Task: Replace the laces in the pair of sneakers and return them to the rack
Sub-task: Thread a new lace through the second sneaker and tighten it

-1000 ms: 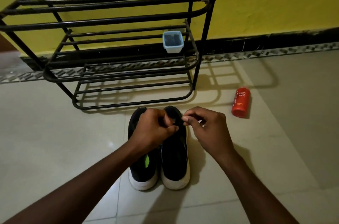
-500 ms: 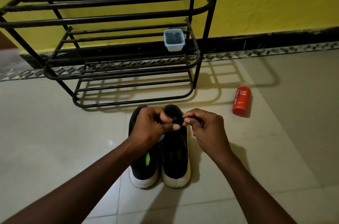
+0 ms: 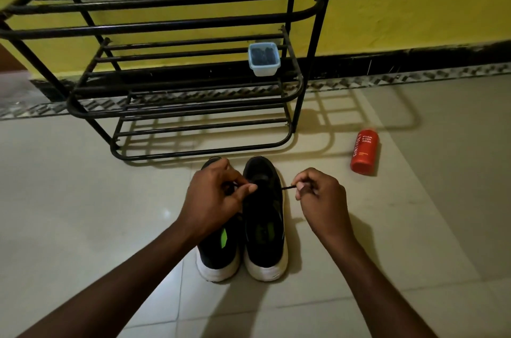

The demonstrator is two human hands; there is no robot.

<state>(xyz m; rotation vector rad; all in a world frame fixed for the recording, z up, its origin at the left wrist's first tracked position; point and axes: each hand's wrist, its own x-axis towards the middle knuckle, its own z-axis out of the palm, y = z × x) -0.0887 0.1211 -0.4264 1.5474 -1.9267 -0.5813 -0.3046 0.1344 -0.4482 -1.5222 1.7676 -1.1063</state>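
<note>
While the left hand (image 3: 218, 199) pinches the lace (image 3: 287, 187) over the right sneaker's (image 3: 264, 221) eyelets, the right hand (image 3: 320, 196) pinches its free end, stretched sideways to the right.

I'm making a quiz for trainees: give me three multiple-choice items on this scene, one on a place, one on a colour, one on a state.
1. Where is the tub?
A. on the floor
B. on the rack's middle shelf
C. in a sneaker

2. What colour is the bottle?
A. green
B. red
C. white

3. What is the right hand doing?
A. pinching a lace
B. lying flat
C. gripping the bottle

Answers: 1 B, it sits on the middle bars; 2 B, its body is red; 3 A, thumb and finger hold the lace end.
</note>
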